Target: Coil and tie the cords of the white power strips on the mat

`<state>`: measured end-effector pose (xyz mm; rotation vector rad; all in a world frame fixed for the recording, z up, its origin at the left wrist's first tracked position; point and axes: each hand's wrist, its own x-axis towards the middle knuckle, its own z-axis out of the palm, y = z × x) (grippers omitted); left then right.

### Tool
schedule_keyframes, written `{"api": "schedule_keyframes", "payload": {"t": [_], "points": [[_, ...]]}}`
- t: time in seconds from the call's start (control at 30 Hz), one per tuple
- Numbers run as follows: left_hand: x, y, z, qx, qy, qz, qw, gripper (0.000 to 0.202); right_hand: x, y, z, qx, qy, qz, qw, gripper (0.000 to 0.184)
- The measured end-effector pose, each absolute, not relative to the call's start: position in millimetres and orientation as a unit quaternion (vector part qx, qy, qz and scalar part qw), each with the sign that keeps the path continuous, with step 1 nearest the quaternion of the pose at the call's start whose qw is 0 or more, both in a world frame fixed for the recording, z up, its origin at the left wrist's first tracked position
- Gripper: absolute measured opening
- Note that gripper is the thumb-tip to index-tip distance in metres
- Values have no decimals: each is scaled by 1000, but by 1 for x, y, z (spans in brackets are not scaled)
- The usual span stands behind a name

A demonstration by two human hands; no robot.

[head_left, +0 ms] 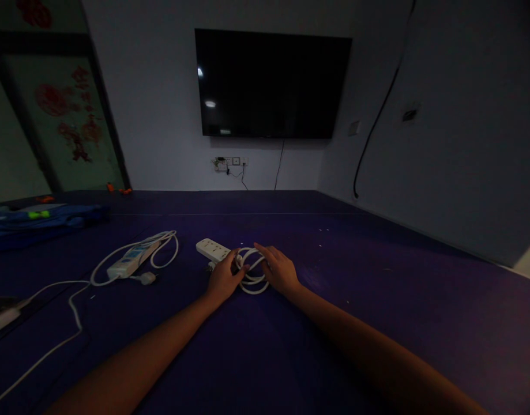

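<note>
As left hand (224, 279) and right hand (282, 272) hold it, white cord (255, 292) coils roundly.

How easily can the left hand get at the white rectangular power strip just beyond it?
Probably yes: the left hand is right beside the power strip, though touching the looped white cable.

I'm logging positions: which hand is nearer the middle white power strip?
Left. The left hand is beside the power strip; the right hand is across the coiled cord.
</note>
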<state>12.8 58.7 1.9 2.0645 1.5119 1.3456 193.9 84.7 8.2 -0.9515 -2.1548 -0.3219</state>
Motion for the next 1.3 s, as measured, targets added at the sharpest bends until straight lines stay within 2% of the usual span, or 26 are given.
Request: {"api": "schedule_keyframes", "payload": {"t": [0.27, 1.3], "points": [[14, 58, 3, 709, 516, 461, 136, 50, 193, 80, 11, -370, -841, -110, 379, 48], [12, 58, 3, 713, 520, 453, 126, 50, 192, 81, 12, -387, -841, -105, 364, 50]]}}
